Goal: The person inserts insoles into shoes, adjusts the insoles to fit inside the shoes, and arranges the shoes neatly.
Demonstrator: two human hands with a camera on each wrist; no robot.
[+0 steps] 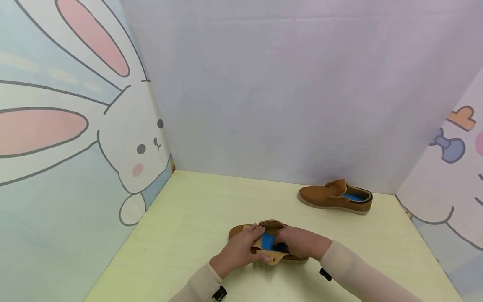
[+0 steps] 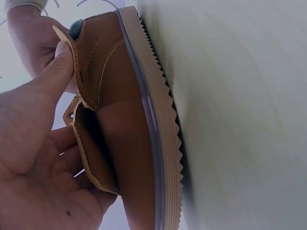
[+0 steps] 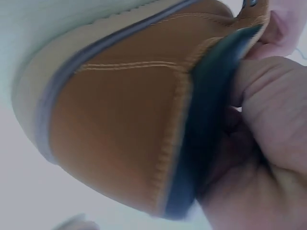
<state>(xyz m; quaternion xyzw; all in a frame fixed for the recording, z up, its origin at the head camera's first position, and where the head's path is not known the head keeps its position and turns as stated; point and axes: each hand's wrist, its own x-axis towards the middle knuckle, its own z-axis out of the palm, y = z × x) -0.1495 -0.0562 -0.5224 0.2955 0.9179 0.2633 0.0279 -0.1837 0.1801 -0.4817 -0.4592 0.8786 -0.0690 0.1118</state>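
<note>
A brown shoe [image 1: 236, 231] with a blue insole [image 1: 267, 242] sits on the pale yellow surface, toe to the left. My left hand [image 1: 238, 251] holds it around the front of the opening: the thumb is on the spread near-side flap [image 1: 274, 257], and the fingers reach across the tongue [image 2: 91, 155]. My right hand [image 1: 299, 241] dips into the shoe from the heel side, over the insole. In the right wrist view its fingers go in past the dark heel lining [image 3: 208, 115], which hides the tips; I cannot tell whether they pinch anything.
Another brown shoe [image 1: 332, 198] with a blue insole stands at the back right, near the grey-white back wall [image 1: 264, 96]. Side panels printed with cartoon figures, a rabbit [image 1: 128, 147] at left among them, bound the yellow surface [image 1: 181, 218].
</note>
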